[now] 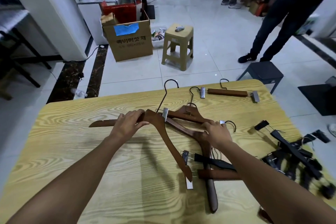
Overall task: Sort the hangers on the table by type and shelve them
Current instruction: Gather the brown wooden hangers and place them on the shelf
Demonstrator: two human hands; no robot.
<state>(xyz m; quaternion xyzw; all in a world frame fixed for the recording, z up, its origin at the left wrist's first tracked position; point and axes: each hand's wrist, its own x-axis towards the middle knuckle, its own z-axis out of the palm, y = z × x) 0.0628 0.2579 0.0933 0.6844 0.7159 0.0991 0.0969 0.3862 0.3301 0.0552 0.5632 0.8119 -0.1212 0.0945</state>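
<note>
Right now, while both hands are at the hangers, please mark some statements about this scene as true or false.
1. The left hand grips a brown wooden hanger. True.
2. The black hangers lie on the left side of the table. False: they are piled on its right side.
3. A brown clip hanger lies near the table's far edge. True.
4. The beige stool stands on the table. False: it stands on the floor beyond it.
5. The right hand holds a second brown hanger. True.
</note>
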